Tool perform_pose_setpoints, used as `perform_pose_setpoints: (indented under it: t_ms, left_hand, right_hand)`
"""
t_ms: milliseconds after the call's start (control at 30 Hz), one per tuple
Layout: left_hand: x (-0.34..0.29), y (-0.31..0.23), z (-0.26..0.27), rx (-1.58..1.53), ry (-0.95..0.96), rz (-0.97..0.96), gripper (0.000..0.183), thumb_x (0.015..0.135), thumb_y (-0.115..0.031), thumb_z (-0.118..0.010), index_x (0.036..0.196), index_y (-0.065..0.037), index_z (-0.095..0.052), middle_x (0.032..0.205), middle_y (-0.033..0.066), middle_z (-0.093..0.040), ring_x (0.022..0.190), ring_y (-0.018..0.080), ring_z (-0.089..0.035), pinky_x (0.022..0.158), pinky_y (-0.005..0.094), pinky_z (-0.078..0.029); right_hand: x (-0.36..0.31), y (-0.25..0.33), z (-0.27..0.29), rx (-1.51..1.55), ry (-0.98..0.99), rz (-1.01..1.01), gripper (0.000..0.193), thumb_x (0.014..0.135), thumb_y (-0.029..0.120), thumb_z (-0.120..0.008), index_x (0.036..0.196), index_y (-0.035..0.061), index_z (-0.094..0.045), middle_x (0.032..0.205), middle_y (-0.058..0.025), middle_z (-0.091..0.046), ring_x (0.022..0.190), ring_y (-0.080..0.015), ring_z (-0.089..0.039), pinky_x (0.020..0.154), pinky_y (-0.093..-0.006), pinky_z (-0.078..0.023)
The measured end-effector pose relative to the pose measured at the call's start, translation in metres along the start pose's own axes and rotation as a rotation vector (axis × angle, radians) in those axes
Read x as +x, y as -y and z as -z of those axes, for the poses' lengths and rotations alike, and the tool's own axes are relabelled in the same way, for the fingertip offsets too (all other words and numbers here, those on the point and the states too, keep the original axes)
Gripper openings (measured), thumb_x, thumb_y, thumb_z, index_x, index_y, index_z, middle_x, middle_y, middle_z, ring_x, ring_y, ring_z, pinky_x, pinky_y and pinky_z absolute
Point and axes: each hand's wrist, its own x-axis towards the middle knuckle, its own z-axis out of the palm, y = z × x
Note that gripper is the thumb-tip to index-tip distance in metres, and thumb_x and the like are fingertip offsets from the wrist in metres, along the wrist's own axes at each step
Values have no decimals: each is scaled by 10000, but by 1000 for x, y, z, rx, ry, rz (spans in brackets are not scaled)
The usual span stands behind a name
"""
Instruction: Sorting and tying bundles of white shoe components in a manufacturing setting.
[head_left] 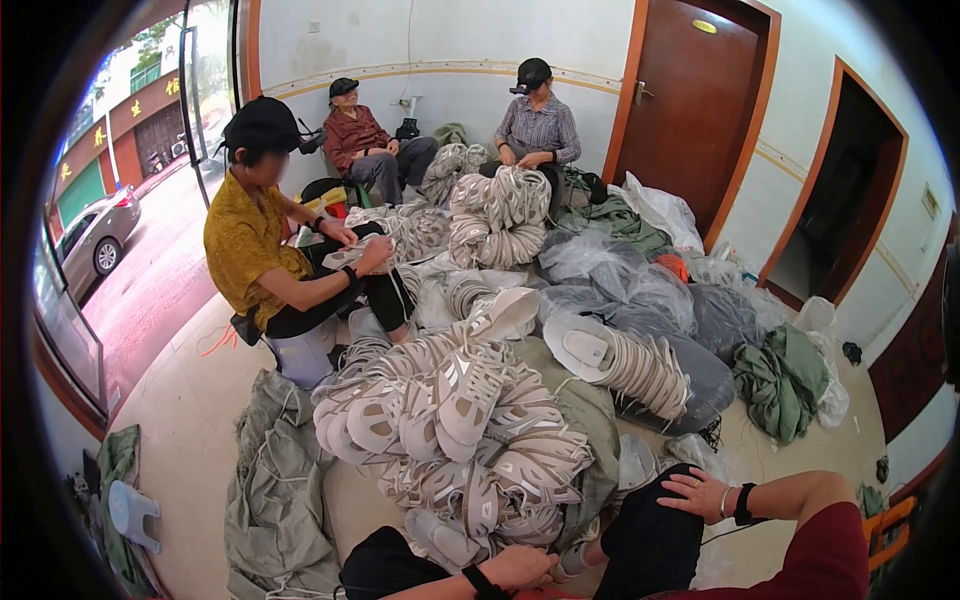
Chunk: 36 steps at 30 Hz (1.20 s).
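My right hand (697, 492) lies flat on my dark-trousered knee (655, 535), fingers outstretched and a ring on one of them. Low in the picture, my left hand (522, 567) is beside my ankle. Its fingers bend out of sight, so whether it holds anything cannot be told. Just beyond that hand rises a large heap of beige and white shoe uppers (470, 400), bundled and nested together. Behind my right knee, a long stack of nested uppers (620, 362) leans on dark plastic bags.
Nearby at left, a person in a yellow shirt (250, 225) handles an upper. Two people (538, 130) sit along the back wall. Clear plastic bags (625, 265) and green sacks (780, 385) cover the right side. A grey-green sack (275, 490) and blue stool (133, 515) stand left.
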Motion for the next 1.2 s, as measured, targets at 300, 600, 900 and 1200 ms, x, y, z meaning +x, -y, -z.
perform_pose_setpoints:
  t_ms: [300,600,900,1200]
  left_hand:
    - [1,3,-5,16,-24,-7,391,836,-350,-599,1033,-19,-526,831,192,-610,838,388,-608,693,458,-476]
    - [-1,-4,5,-5,18,13,377,831,-344,-603,1021,-27,-527,830,191,-619,835,382,-610,686,457,-478]
    - [-1,-1,1,24,-17,-10,393,827,-344,-608,1029,-17,-526,830,195,-611,827,381,-611,683,458,-483]
    - [1,0,-1,31,-6,-5,407,830,-351,-608,1049,-20,-520,826,190,-614,823,377,-613,670,456,-487]
  right_hand:
    - [0,2,3,-1,18,-4,1072,593,143,-740,1468,275,-133,1499,-125,-201,1393,-302,-198,1103,-508,-177]
    - [1,2,3,-26,25,-10,989,655,158,-698,1468,271,-145,1501,-126,-203,1394,-302,-196,1100,-512,-170]
    - [0,3,7,-45,38,-14,989,655,192,-712,1467,274,-155,1505,-118,-190,1395,-297,-193,1105,-498,-172]
    - [0,2,10,-39,61,-10,1009,646,188,-716,1469,279,-140,1506,-124,-184,1396,-298,-190,1106,-500,-167]
